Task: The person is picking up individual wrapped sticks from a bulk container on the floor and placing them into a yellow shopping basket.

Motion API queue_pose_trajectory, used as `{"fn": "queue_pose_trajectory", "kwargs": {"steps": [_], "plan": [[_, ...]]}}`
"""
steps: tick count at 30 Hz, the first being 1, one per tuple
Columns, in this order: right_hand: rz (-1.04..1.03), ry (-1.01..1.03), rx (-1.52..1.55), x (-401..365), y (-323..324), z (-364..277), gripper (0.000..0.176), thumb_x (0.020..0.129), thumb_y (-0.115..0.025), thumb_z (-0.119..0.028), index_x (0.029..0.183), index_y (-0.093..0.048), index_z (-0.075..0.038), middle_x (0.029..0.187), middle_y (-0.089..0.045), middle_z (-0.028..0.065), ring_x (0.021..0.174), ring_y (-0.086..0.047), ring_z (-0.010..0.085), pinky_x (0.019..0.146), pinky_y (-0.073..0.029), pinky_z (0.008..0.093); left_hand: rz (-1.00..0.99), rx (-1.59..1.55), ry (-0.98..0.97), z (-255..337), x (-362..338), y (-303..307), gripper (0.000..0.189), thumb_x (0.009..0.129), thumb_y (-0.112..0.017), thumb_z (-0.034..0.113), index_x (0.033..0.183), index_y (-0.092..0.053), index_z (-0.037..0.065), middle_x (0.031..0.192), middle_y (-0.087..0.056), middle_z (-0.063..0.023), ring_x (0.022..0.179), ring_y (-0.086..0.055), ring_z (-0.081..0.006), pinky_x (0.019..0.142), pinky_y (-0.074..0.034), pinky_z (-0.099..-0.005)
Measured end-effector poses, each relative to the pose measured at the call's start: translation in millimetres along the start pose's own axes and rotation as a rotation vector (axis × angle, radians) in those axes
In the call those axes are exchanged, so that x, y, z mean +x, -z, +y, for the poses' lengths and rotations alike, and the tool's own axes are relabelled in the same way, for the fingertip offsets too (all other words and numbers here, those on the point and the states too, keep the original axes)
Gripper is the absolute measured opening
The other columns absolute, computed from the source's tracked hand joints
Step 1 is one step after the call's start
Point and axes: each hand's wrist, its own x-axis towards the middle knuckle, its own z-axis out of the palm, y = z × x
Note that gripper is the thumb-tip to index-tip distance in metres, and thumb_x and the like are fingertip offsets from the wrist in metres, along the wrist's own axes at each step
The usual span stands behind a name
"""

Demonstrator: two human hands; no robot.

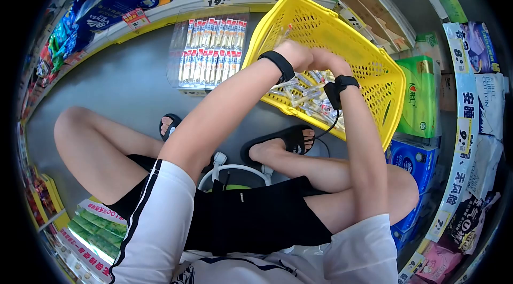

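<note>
Yellow perforated plastic basket [320, 23] holds loose, slender wrapped sticks [307, 97] at mixed angles, just nearer than left hand [295, 54] and right hand [327, 59], finger pose hidden, cannot tell.

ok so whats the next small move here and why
Probably to gather a few loose sticks in the yellow basket and turn them the same way. They lie jumbled, the left hand and right hand are close together over the basket, and the packed sticks in the clear box beside it are in neat rows.
</note>
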Motion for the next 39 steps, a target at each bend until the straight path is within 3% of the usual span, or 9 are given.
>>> {"fn": "queue_pose_trajectory", "kwargs": {"steps": [3,5,10,14,18,24,28,36,39], "plan": [[-0.162,-0.082,0.002,8,-10,7,0.056,0.076,-0.08,-0.016,0.131,-0.066,-0.015,0.124,-0.069,0.0192,0.117,-0.064,0.0364,0.098,-0.051,0.0439,-0.034,0.124,-0.052,-1,18,-12,0.026,0.088,-0.061,0.017,0.105,-0.077,0.007,0.104,-0.075,-0.0168,0.096,-0.073,-0.0336,0.084,-0.058,-0.042],[-0.136,-0.128,0.045,13,-21,12,0.056,0.078,-0.078,-0.013,0.133,-0.065,-0.016,0.125,-0.068,0.0188,0.118,-0.064,0.0358,0.099,-0.051,0.0435,-0.185,0.121,-0.048,0,23,-11,0.035,0.081,-0.059,0.011,0.113,-0.073,0.005,0.108,-0.075,-0.0157,0.103,-0.071,-0.0337,0.097,-0.052,-0.044],[-0.187,-0.078,0.144,13,-31,7,0.058,0.078,-0.081,-0.013,0.134,-0.066,-0.022,0.129,-0.067,0.0165,0.12,-0.063,0.0328,0.1,-0.051,0.0437,-0.3,0.11,0.021,-4,35,-38,0.031,0.084,-0.058,0.015,0.109,-0.076,0.009,0.105,-0.075,-0.0146,0.096,-0.072,-0.0334,0.087,-0.056,-0.0437],[-0.289,-0.067,0.117,24,-51,6,0.06,0.075,-0.085,-0.015,0.132,-0.067,-0.023,0.127,-0.069,0.0138,0.118,-0.065,0.0316,0.098,-0.052,0.0436,-0.448,0.063,0.075,-5,40,-51,0.036,0.089,-0.067,0.047,0.12,-0.074,0.029,0.115,-0.074,-0.0046,0.107,-0.068,-0.0285,0.091,-0.054,-0.0399],[-0.279,-0.083,0.137,17,-56,-9,0.053,0.071,-0.087,-0.014,0.121,-0.072,-0.02,0.117,-0.073,0.0126,0.109,-0.069,0.0298,0.09,-0.055,0.0421,-0.513,0.075,0.035,-9,46,-65,0.037,0.089,-0.067,0.039,0.125,-0.071,0.034,0.116,-0.074,-0.0044,0.106,-0.069,-0.0277,0.088,-0.055,-0.0388],[-0.299,-0.022,0.248,20,-65,-4,0.032,0.077,-0.078,-0.007,0.108,-0.076,-0.012,0.113,-0.074,0.0129,0.107,-0.07,0.0283,0.089,-0.054,0.0403,-0.575,0.003,0.04,-16,46,-60,0.042,0.087,-0.066,0.024,0.128,-0.07,0.033,0.117,-0.073,-0.0032,0.103,-0.069,-0.0262,0.084,-0.054,-0.0351],[-0.268,-0.057,0.19,24,-70,-3,0.029,0.082,-0.071,-0.004,0.109,-0.075,-0.011,0.114,-0.074,0.0136,0.106,-0.07,0.0292,0.089,-0.054,0.0399,-0.573,-0.034,0.054,-13,40,-48,0.044,0.086,-0.065,0.02,0.128,-0.07,0.031,0.118,-0.073,-0.0045,0.102,-0.068,-0.0259,0.083,-0.054,-0.0359],[-0.092,-0.08,0.126,22,-70,10,0.027,0.088,-0.07,-0.018,0.113,-0.073,-0.009,0.11,-0.073,0.0169,0.102,-0.068,0.0327,0.087,-0.053,0.0411,-0.513,0.021,0.045,-10,39,-36,0.048,0.078,-0.074,0.019,0.126,-0.07,0.018,0.117,-0.074,-0.0082,0.106,-0.069,-0.0296,0.087,-0.055,-0.0425],[-0.158,-0.105,0.194,16,-50,15,0.028,0.09,-0.071,-0.023,0.116,-0.073,-0.011,0.106,-0.073,0.0158,0.098,-0.068,0.0322,0.086,-0.052,0.0409,-0.452,0.016,0.039,-6,36,-19,0.046,0.079,-0.072,0.019,0.125,-0.07,0.016,0.116,-0.073,-0.0104,0.107,-0.069,-0.0307,0.088,-0.055,-0.0441]]}}
